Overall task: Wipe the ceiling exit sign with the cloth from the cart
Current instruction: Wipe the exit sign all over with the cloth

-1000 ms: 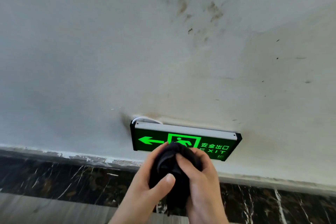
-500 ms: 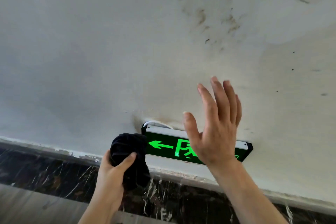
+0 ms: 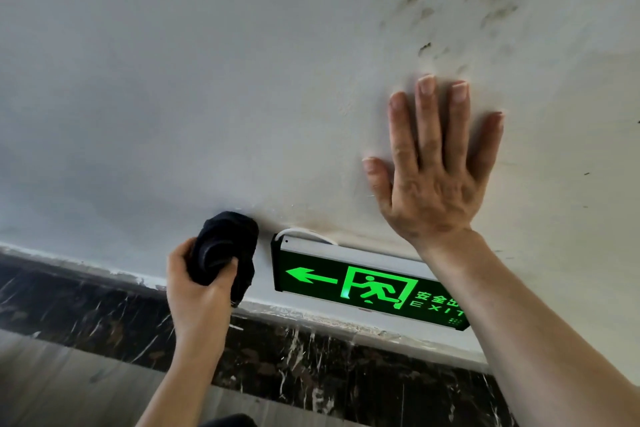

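Left hand (image 3: 197,291) is clenched around the black cloth (image 3: 223,250), fingers wrapped over the bundled fabric, with the top of the bundle raised to the ceiling (image 3: 173,80). Right hand (image 3: 433,177) holds nothing: it is spread flat, fingers apart, palm against the ceiling. The two hands are well apart.

The exit sign (image 3: 346,282) serves as reference. It hangs from the ceiling, lit green, showing an arrow, a running figure and lettering. A white cable (image 3: 304,232) loops out above its arrow end. The cloth sits just beside the arrow end of the sign, clear of the casing; a narrow gap separates them. The right hand rests on the ceiling above the sign's lettered end, and its forearm crosses in front of that end, hiding the last characters. Below the sign runs a dark marble band (image 3: 311,357) along the wall top.

Step in hand: approach. The cloth is at sign height but the wipe has apparently not begun. The flat right hand appears to act as a brace.

Next move, as judged: carry the cloth sideways onto the arrow end of the face, then stroke along it toward the lettering. Apply light pressure only; the sign and the exposed cable may shift under force.
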